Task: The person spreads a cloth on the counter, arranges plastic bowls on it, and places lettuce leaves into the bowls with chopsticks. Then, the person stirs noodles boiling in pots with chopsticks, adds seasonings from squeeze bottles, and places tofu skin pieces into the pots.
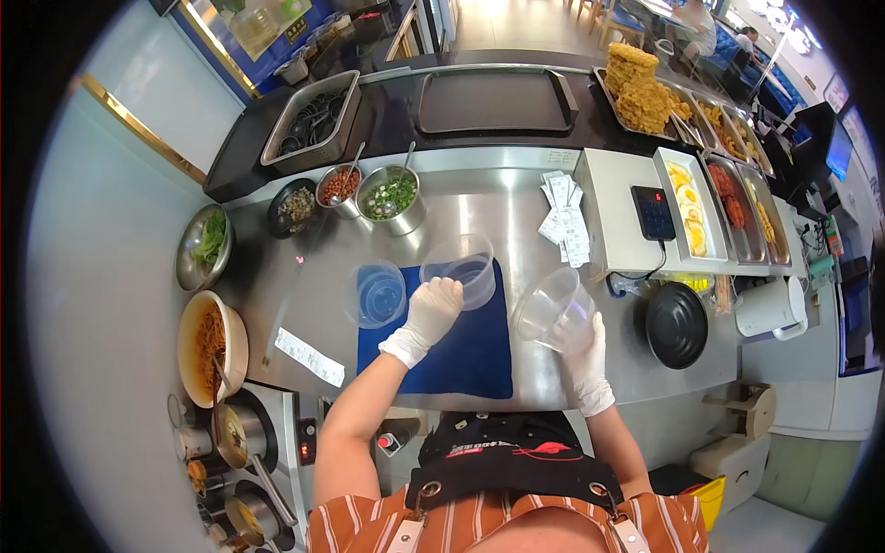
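My left hand [431,318], in a white glove, is closed at the near rim of a clear plastic bowl [475,267] above the blue cloth [461,359]. The fingertips are hidden behind the hand, but they appear to pinch that rim. Just left of it, a second clear plastic bowl [378,295] stands at the cloth's left edge. My right hand [587,364], also gloved, grips another clear plastic bowl [553,309] from its right side. That bowl is tilted, its opening turned up and to the left, off the cloth's right side.
Behind the cloth stand a pot of chopped scallions [390,198] and a small pot of red-brown bits [338,189]. Receipts [567,221] lie at back right. A black bowl [676,324] sits at right, a noodle bowl [235,369] at left. People sit far off at upper right.
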A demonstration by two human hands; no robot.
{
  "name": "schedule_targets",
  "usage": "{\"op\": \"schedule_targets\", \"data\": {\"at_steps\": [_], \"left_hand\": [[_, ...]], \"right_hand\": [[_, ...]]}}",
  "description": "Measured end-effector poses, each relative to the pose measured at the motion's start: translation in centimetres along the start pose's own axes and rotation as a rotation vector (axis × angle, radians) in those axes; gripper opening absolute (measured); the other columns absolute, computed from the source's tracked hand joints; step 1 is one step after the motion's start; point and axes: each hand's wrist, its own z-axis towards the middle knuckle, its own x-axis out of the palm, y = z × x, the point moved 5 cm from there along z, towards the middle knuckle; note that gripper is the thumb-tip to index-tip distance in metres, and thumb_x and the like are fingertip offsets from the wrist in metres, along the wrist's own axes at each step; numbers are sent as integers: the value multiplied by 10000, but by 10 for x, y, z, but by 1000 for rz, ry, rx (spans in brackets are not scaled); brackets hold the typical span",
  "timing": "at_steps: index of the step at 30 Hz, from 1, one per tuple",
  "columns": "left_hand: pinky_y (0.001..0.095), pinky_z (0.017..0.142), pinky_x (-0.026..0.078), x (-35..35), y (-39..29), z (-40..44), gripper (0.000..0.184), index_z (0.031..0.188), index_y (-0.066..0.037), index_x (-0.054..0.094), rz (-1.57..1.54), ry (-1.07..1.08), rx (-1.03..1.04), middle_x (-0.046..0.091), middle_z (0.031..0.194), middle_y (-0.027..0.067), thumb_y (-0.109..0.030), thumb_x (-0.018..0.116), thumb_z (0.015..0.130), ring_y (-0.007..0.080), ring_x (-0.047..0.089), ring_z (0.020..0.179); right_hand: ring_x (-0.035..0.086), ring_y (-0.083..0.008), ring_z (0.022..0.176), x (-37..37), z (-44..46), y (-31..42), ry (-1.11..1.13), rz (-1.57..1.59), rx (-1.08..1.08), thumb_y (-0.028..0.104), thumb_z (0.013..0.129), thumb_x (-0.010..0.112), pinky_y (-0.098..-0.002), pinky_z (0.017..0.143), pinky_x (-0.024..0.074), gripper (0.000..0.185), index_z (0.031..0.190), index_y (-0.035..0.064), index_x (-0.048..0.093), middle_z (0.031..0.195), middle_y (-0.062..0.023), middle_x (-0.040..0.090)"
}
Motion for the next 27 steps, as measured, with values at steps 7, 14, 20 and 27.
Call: {"op": "schedule_targets", "data": {"at_steps": [7,14,20,27], "left_hand": [[305,483,403,0,-27,-35,114,751,-90,530,-233,102,-4,447,663,28,-100,642,732,185,501,609],[320,530,429,-19,-30,-63,169,851,-44,614,-330,214,-29,520,750,37,-99,655,696,195,520,643],[318,552,449,-38,-34,-71,214,903,-40,619,-385,223,-13,565,806,53,-120,678,714,205,547,673],[358,697,518,-93,-35,-89,273,1001,-14,629,-533,-21,-610,632,961,111,-85,698,746,283,630,811]], "right_hand": [[474,-407,1156,-25,-14,-17,23,148,168,627,870,461,-546,986,373,746,1367,81,355,1300,-229,440],[436,-444,1195,-40,-32,-15,58,202,275,663,868,413,-573,946,383,798,1417,101,271,1380,-255,350],[436,-441,1197,-55,-40,-14,67,176,295,682,851,425,-570,950,381,835,1420,90,274,1370,-268,365],[434,-442,1197,-34,-64,-10,223,182,463,688,841,422,-568,960,381,856,1428,80,283,1355,-280,387]]}}
